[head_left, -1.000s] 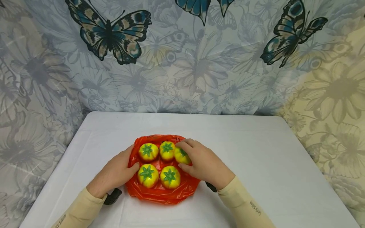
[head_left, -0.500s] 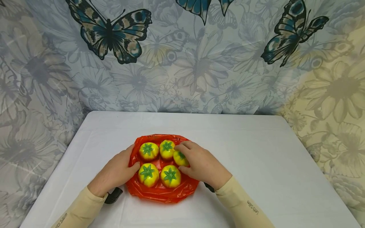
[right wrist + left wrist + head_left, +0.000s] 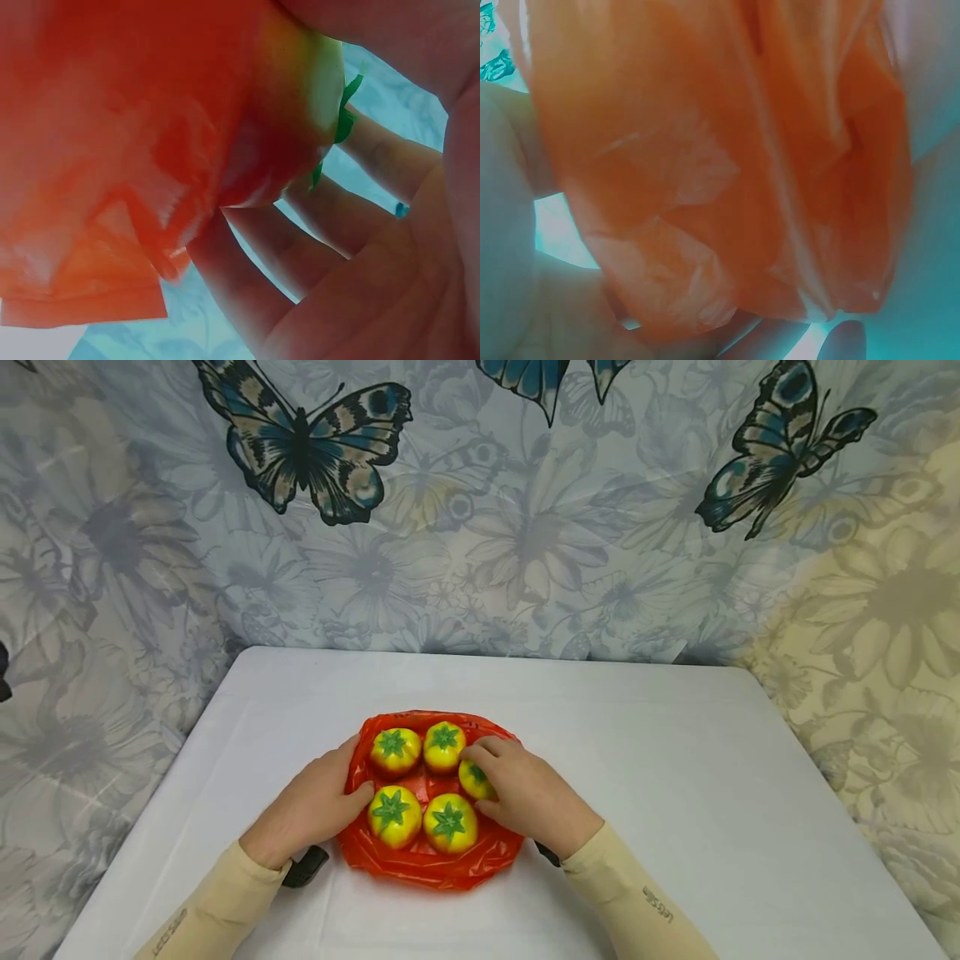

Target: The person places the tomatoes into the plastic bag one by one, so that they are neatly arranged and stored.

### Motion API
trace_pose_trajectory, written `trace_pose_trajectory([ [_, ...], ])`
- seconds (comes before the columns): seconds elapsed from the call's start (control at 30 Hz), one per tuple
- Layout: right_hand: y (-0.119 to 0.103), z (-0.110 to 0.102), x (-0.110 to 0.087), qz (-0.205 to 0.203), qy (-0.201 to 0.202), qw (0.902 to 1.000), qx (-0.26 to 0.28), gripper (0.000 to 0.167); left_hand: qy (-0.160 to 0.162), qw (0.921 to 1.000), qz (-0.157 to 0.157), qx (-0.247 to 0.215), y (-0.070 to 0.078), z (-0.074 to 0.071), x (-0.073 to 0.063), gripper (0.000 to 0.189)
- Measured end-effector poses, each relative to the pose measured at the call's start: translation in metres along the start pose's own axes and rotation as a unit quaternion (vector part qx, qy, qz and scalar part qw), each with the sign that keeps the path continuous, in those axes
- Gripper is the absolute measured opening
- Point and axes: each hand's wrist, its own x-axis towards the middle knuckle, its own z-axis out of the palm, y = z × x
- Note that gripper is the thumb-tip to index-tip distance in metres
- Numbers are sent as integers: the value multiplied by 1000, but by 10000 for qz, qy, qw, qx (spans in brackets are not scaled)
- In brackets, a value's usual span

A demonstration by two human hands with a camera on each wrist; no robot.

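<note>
A red plastic bag [image 3: 438, 875] with its mouth spread wide sits on the white table. Inside it stand several glossy yellow-and-red tomatoes [image 3: 394, 817], each topped by a green star-shaped calyx. My left hand [image 3: 318, 797] grips the bag's left side, thumb over the rim; in the left wrist view the bag's wall [image 3: 697, 172] fills most of the picture. At the bag's right side, my right hand [image 3: 531, 789] holds the rightmost tomato [image 3: 475, 781] between thumb and fingers. The right wrist view has that tomato [image 3: 292, 127] partly behind the red plastic.
The white table [image 3: 675, 777] reaches back to a wall covering [image 3: 540, 552] printed with flowers and butterflies. Dark wrist devices [image 3: 306, 867] show below both cuffs.
My right hand has moved a little left with the rightmost tomato, closer to the others. The left hand keeps its grip on the bag. The head view has shifted slightly.
</note>
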Motion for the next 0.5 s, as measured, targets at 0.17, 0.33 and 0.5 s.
trace_pose_trajectory([
  [0.17, 3, 4, -2, 39, -91, 9999, 77, 63, -222, 9994, -134, -208, 0, -6, 0, 74],
  [0.33, 12, -6, -10, 428, -138, 9974, 568, 75, -225, 9980, -569, 143, -4, -23, -11, 96],
  [0.5, 45, -27, -31, 722, 391, 9956, 454, 80, 229, 9953, -575, 742, -19, -43, -24, 104],
])
